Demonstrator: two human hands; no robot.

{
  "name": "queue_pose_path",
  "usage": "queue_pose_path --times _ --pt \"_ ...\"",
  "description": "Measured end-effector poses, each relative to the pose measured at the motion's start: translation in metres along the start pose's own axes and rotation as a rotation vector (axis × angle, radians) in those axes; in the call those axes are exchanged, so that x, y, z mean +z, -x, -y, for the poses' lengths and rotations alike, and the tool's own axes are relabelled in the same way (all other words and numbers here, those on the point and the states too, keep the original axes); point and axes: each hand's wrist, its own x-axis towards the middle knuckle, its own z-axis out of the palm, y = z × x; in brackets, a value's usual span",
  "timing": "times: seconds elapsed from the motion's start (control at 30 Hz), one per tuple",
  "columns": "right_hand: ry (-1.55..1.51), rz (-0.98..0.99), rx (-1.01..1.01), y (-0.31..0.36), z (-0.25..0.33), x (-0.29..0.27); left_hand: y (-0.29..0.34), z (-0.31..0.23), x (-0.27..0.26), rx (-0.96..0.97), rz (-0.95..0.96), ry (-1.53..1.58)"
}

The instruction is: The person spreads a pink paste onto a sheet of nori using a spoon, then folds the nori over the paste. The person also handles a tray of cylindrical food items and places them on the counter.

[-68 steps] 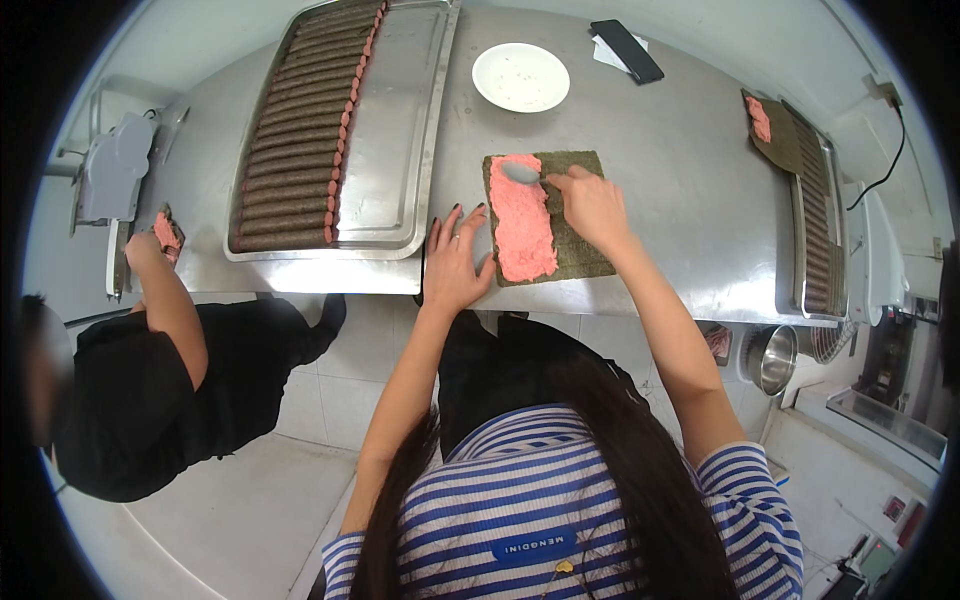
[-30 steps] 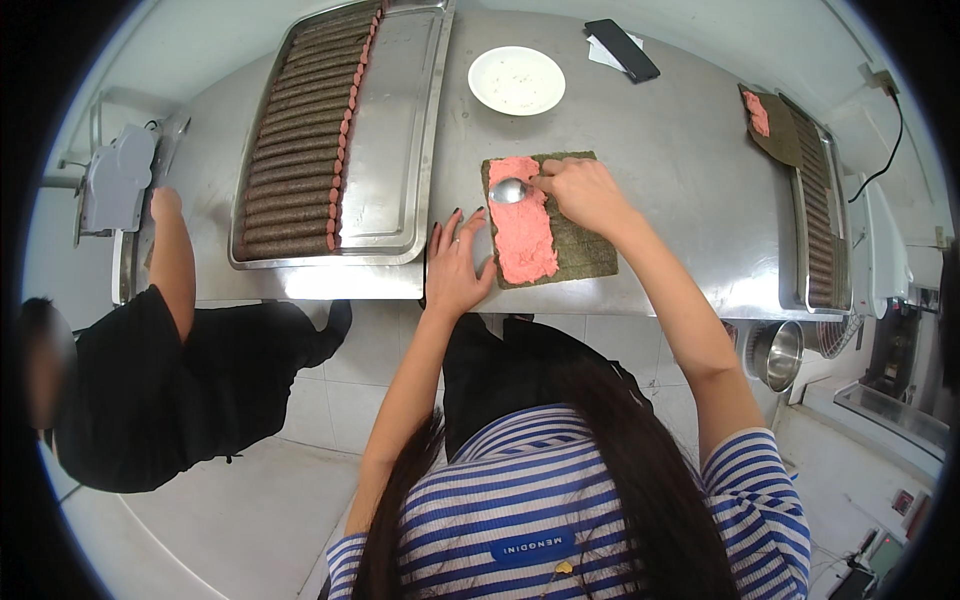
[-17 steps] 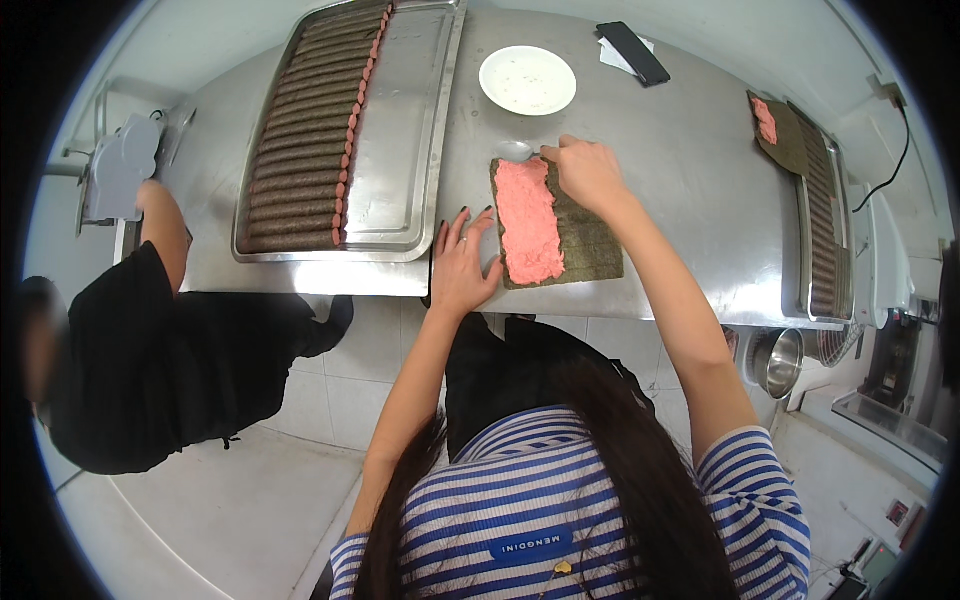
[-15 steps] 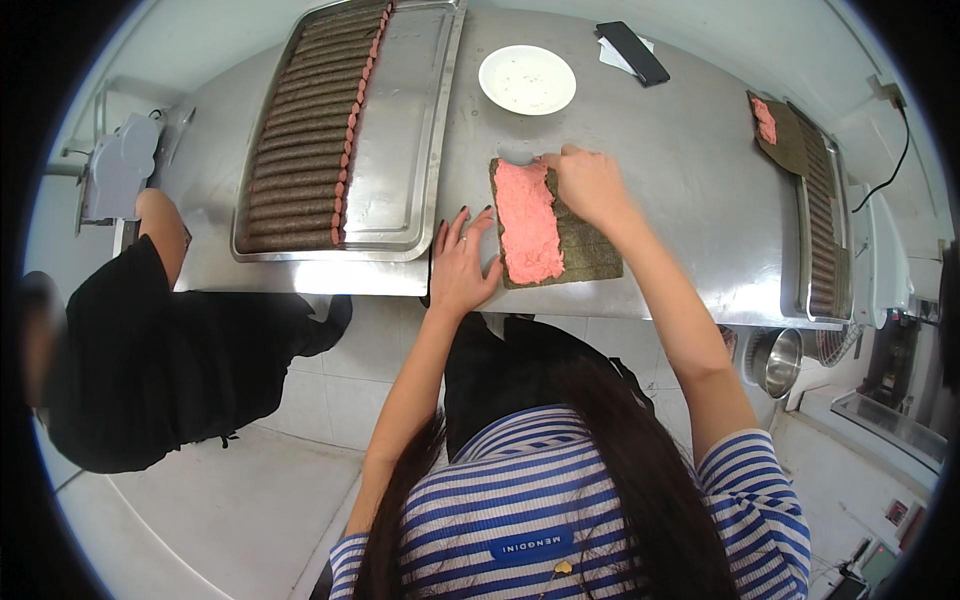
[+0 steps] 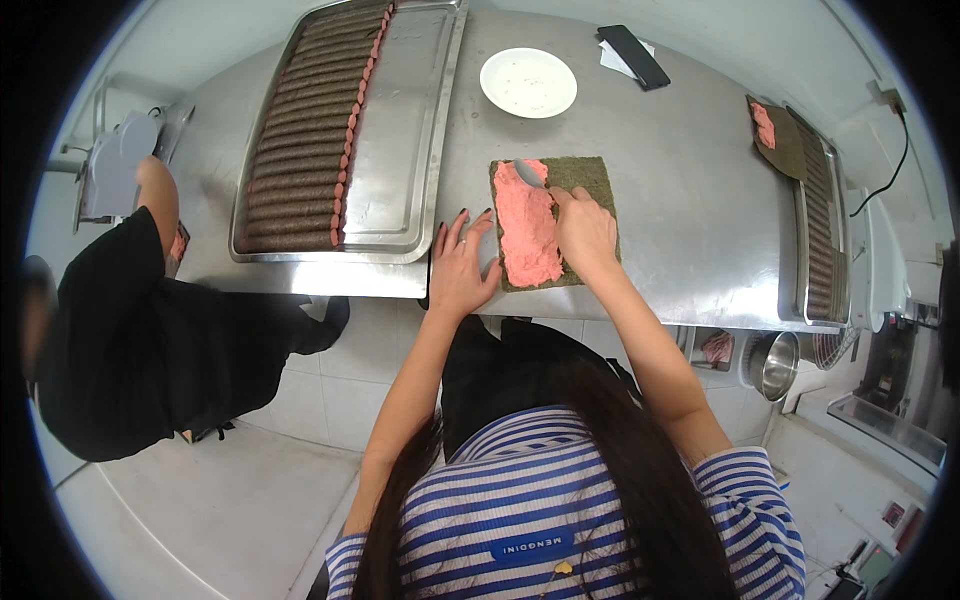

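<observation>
The dark green seaweed sheet (image 5: 585, 200) lies flat on the steel worktop (image 5: 680, 200), near its front edge. A thick strip of pink paste (image 5: 527, 225) covers its left half from top to bottom, uneven at the edges. The metal spoon (image 5: 530, 172) I hold rests at the paste's far end.

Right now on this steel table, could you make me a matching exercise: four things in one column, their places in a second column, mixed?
1. pink paste
2. white plate
3. dark rolls
4. left hand

a. in the long metal tray
b. spread on the green sheet
c. flat on the table edge, beside the sheet
d. beyond the sheet, alone

Pairs: 1-b, 2-d, 3-a, 4-c
</observation>
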Motion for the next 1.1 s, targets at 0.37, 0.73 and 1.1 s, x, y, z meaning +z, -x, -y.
queue_pose_path --times 0.37,0.73,1.1 --pt "-0.037 0.000 -0.056 0.007 0.019 0.011 0.000 0.001 0.000 -0.005 0.002 -0.007" --pt "0.203 -0.047 -0.546 -0.054 -0.028 -0.015 -0.002 -0.001 0.001 -0.005 0.026 -0.027" --pt "0.273 0.011 -0.341 -0.075 -0.019 -0.025 -0.001 -0.002 -0.001 -0.005 0.021 -0.034"
